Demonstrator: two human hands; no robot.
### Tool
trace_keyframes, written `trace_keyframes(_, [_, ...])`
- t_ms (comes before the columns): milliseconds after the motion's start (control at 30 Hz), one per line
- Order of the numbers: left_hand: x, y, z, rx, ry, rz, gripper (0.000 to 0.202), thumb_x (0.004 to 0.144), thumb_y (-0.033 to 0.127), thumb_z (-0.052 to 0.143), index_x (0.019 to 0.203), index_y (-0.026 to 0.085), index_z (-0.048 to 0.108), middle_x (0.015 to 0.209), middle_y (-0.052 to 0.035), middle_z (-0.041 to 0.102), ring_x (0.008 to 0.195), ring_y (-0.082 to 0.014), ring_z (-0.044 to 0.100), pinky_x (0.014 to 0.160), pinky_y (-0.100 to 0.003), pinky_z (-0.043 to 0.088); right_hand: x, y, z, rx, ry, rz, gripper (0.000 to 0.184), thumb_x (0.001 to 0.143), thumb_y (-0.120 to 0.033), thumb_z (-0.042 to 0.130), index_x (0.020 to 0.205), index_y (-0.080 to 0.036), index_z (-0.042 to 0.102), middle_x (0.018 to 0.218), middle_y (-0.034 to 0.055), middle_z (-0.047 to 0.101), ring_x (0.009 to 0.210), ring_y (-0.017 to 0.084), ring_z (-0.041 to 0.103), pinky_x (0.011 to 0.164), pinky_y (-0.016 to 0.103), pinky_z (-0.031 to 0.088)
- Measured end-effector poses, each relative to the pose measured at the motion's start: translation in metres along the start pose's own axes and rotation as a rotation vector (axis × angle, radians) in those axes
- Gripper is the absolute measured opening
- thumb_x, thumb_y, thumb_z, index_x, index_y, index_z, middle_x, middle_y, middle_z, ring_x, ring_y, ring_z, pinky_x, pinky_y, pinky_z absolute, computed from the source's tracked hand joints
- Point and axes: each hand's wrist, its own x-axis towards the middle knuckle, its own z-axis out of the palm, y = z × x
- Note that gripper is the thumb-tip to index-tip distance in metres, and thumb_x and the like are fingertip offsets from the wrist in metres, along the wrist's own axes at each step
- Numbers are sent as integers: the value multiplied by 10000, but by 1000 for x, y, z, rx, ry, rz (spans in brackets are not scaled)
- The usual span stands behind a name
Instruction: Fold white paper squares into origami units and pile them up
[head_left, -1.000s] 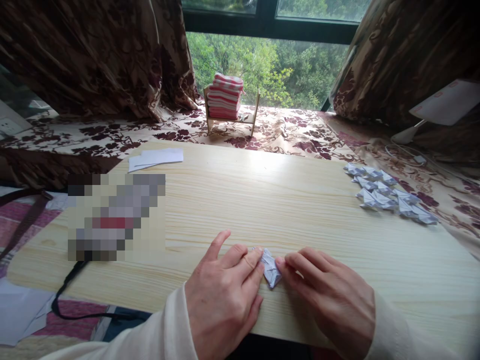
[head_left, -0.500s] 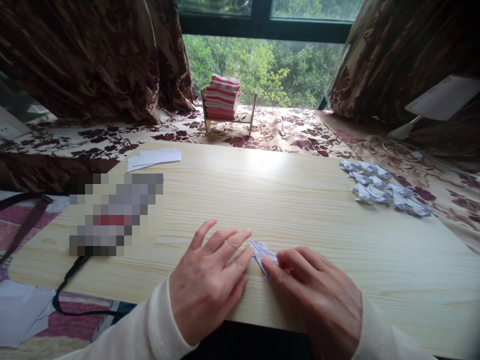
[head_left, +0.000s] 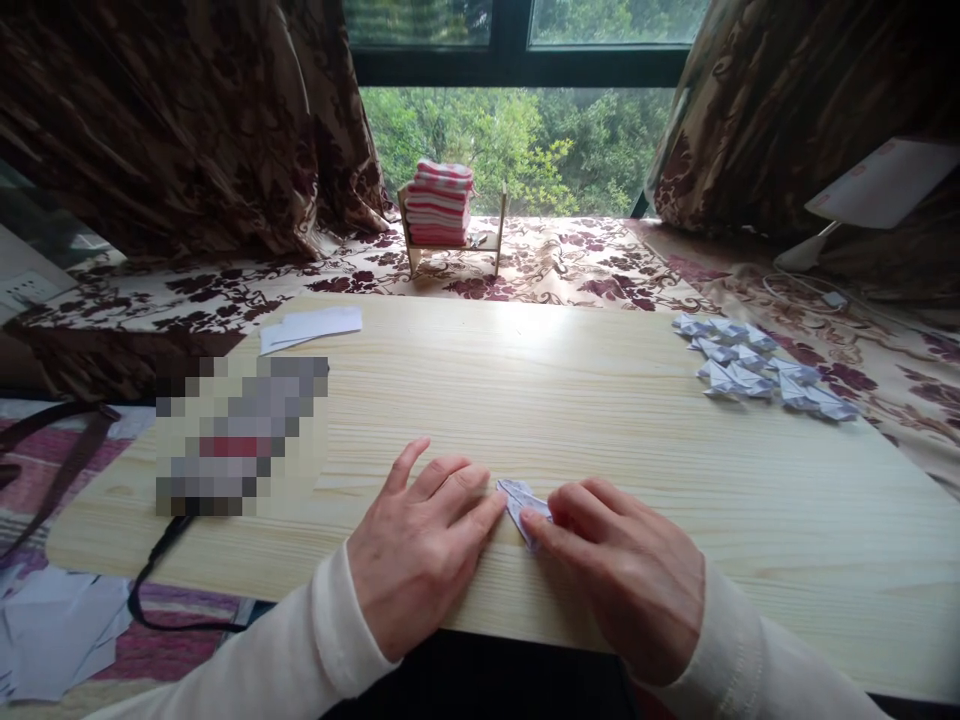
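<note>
In the head view, a small folded paper (head_left: 516,496) lies near the close edge of the table (head_left: 450,390), between two hands. The left hand (head_left: 420,550) has its fingers (head_left: 452,482) a bit spread, and one tip touches the paper's left side. The right hand (head_left: 630,570) has its thumb (head_left: 541,528) on the paper and its other fingers curled. I can't tell if they pinch it. More folded shapes (head_left: 739,377) sit far right.

Beyond the hands (head_left: 424,550), tabletop (head_left: 517,400) lies open between the blurred object (head_left: 236,430) left and folded papers (head_left: 739,380) right.
</note>
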Motion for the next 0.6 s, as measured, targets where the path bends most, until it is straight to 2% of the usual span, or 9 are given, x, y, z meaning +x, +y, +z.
trace_keyframes(200, [14, -8, -4, -92, 19, -86, 214, 847, 169, 458, 957, 189, 640, 967, -54, 635, 1004, -212, 516, 1010, -481, 274, 1, 0, 0, 30, 26, 4, 305, 838, -87, 376, 1028, -167, 601, 795, 63, 559, 697, 188, 424, 599, 311, 350])
trace_keyframes(333, [23, -7, 4, -142, -8, -37, 207, 848, 184, 473, 952, 230, 646, 956, -32, 636, 989, -203, 519, 1009, -487, 275, 1, 1, -5, 25, 8, 20, 228, 845, -181, 429, 985, -186, 608, 791, 48, 570, 708, 184, 452, 619, 314, 350])
trace_keyframes(467, [19, 3, 5, -110, 9, -30, 184, 863, 192, 471, 922, 210, 645, 923, -19, 656, 986, -195, 535, 1029, -480, 250, 0, 2, -6, -42, 55, 48, 184, 867, -276, 459, 909, -218, 628, 795, 36, 588, 721, 184, 474, 657, 324, 347])
trace_keyframes(600, [9, 20, -2, -95, 22, -41, 169, 858, 194, 494, 943, 166, 638, 937, -27, 664, 990, -192, 544, 1058, -459, 223, 2, 1, -6, -57, 87, 86, 191, 869, -220, 443, 812, -208, 624, 809, 41, 598, 755, 193, 484, 691, 333, 348])
